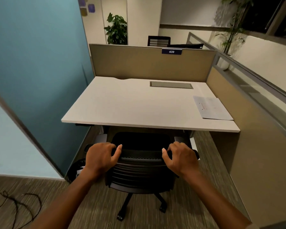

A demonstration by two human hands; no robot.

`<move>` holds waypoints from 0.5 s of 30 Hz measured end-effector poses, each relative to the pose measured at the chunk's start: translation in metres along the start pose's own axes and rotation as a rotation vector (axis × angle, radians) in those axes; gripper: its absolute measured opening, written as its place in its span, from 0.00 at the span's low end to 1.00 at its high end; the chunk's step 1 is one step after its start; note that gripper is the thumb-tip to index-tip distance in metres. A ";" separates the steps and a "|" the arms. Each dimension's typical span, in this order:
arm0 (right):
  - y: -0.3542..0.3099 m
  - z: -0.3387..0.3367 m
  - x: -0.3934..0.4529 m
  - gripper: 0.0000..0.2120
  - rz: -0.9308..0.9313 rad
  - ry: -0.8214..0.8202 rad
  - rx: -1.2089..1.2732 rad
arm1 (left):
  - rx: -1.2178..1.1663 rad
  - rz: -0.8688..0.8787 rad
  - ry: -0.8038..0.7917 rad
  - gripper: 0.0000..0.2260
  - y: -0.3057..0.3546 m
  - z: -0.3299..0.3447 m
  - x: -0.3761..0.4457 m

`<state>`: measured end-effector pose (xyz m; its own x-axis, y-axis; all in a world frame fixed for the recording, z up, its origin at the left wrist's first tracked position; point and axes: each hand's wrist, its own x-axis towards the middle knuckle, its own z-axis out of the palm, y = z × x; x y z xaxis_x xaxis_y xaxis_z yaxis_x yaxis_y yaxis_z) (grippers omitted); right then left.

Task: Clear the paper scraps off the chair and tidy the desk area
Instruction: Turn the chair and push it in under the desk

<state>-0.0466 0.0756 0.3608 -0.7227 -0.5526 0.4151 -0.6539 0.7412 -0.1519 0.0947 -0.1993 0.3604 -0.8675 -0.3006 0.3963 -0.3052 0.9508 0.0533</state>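
Observation:
A black office chair (141,172) on wheels stands tucked partly under the white desk (139,106), its back toward me. My left hand (101,157) grips the left end of the backrest's top edge, and my right hand (180,157) grips the right end. The seat is dark and mostly hidden under the desk; I see no paper scraps on it. One sheet of paper (211,108) lies flat at the desk's right edge.
A dark bin (75,169) stands on the floor left of the chair, by the teal wall. A black cable (18,205) trails over the carpet at lower left. Tan cubicle partitions (152,63) close the desk at back and right.

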 end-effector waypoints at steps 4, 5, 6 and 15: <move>0.031 0.011 0.025 0.23 0.007 -0.001 -0.002 | -0.010 -0.006 -0.010 0.29 0.016 0.017 0.034; 0.037 0.012 0.031 0.23 0.011 0.000 -0.003 | -0.011 -0.007 -0.011 0.29 0.021 0.021 0.041; 0.046 0.014 0.039 0.23 0.018 -0.001 -0.005 | -0.015 -0.006 -0.014 0.29 0.026 0.025 0.051; 0.089 0.028 0.089 0.24 0.047 -0.007 -0.017 | -0.055 0.009 -0.039 0.28 0.048 0.045 0.113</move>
<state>-0.1751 0.0816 0.3588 -0.7542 -0.5196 0.4015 -0.6153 0.7727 -0.1559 -0.0356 -0.1906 0.3660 -0.8851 -0.2933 0.3613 -0.2758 0.9559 0.1005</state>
